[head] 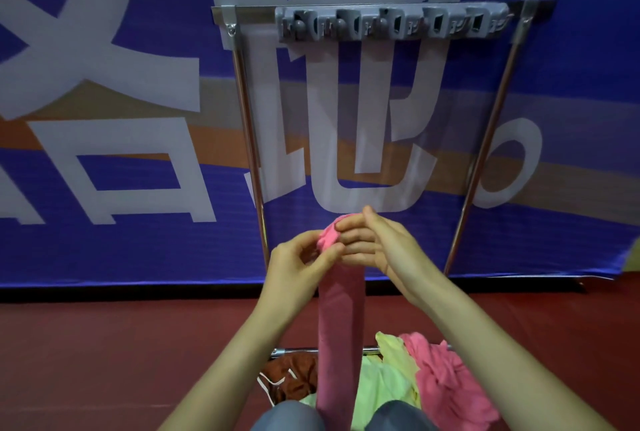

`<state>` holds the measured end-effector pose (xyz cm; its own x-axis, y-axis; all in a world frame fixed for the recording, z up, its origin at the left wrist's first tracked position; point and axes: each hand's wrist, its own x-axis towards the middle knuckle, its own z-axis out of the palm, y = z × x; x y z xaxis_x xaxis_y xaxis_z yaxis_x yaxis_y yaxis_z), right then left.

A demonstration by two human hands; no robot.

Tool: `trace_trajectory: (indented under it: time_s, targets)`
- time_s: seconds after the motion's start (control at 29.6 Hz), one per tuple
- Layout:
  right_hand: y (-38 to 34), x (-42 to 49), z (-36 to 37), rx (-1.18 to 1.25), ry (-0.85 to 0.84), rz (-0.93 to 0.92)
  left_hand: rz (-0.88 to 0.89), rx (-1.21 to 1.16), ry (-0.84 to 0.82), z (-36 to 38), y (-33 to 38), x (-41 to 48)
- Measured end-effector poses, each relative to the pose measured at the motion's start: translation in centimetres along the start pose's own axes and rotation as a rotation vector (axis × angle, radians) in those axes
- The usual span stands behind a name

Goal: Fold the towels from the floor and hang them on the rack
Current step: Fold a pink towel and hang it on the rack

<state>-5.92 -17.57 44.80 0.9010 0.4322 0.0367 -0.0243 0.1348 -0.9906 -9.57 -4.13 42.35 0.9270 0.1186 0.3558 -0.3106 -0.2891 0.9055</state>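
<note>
Both hands meet at mid-frame: the left hand [301,257] pinches the top of a pink towel [339,326] between thumb and curled fingers, and the right hand [377,240] closes its fingers around the same bunched upper edge from the other side.

Behind them hangs a broad blue banner [104,240] of smooth, faintly ribbed sheet, printed with large white characters and an orange band. In front of it stands the rack [485,153], a frame of thin polished metal tubes with a flat top bar carrying a grey plastic strip of moulded hooks [391,25]. The floor [104,361] is a matte dark red.

The held towel is a soft, fuzzy cloth, gathered into a long narrow band that drops straight down between the person's knees. Below, by the rack's low crossbar, lie crumpled cloths: a pale yellow-green towel [384,389], a second pink towel [446,382], and a rust-brown towel [294,375] with white cord.
</note>
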Motion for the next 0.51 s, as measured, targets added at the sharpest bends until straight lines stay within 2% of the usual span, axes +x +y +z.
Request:
trace_trajectory:
  time_s: [0.1, 0.17, 0.27, 0.34, 0.4, 0.51]
  targets:
    - [0.3, -0.3, -0.4, -0.015, -0.053, -0.020, 0.001, 0.002, -0.039, -0.6, -0.1, 0.0]
    - [0.6, -0.3, -1.2, -0.060, 0.003, -0.078, -0.008, -0.011, -0.069, -1.1, -0.1, -0.1]
    - [1.2, -0.1, -2.4, -0.277, 0.106, -0.113, -0.027, -0.057, -0.100, -1.7, 0.3, -0.1]
    - [1.6, 0.0, -2.5, -0.397, 0.075, -0.074, -0.033, -0.073, -0.115, -2.0, 0.4, -0.1]
    - [1.8, -0.1, -2.3, -0.371, 0.042, -0.062, -0.040, -0.082, -0.127, -2.3, 0.5, 0.0]
    - [1.8, -0.2, -2.0, -0.283, 0.091, -0.091, -0.050, -0.096, -0.137, -2.8, 0.6, 0.0]
